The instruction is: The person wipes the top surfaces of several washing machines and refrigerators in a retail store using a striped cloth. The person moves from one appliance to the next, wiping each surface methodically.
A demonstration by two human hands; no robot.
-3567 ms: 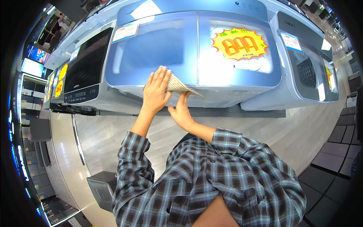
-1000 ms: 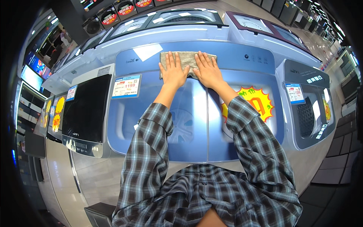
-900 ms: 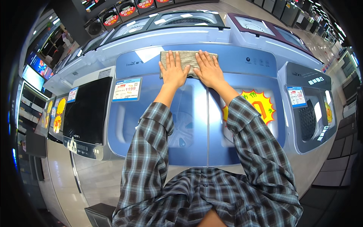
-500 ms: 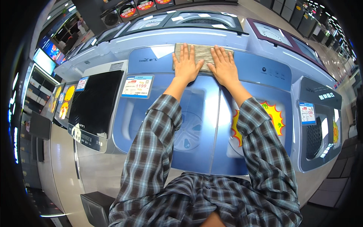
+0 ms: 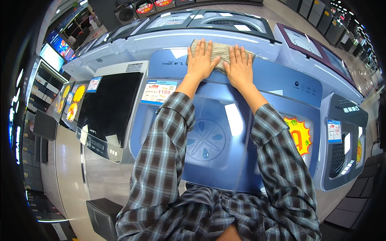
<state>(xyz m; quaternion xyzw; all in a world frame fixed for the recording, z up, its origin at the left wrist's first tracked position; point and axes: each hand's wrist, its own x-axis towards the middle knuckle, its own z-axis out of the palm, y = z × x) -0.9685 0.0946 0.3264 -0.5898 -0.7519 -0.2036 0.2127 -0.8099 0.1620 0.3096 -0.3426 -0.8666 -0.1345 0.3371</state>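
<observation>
A beige and dark striped cloth [image 5: 220, 51] lies spread over the back panel of a blue twin-tub washing machine [image 5: 277, 78]. My left hand [image 5: 200, 61] rests flat on the cloth's left part, fingers stretched toward the far edge. Beside it, my right hand [image 5: 240, 67] lies flat on the right part, fingers slightly spread. The two thumbs point toward each other with some cloth between them. Under my forearms are the machine's see-through lids, and a round tub bottom [image 5: 206, 139] shows through the left one. A price card [image 5: 159, 92] stands left of my left wrist.
To the left stands a washer with a black lid [image 5: 108, 102]; to the right, a grey one [image 5: 343, 140]. A row of washers with dark-framed lids [image 5: 209, 22] backs onto this machine, with a maroon-framed one [image 5: 317, 50] further right. A black stool [image 5: 103, 217] stands at the lower left.
Both hands, with the cloth under them, have slid left along the blue back panel. The cloth now sits more askew. The whole view has shifted a little.
</observation>
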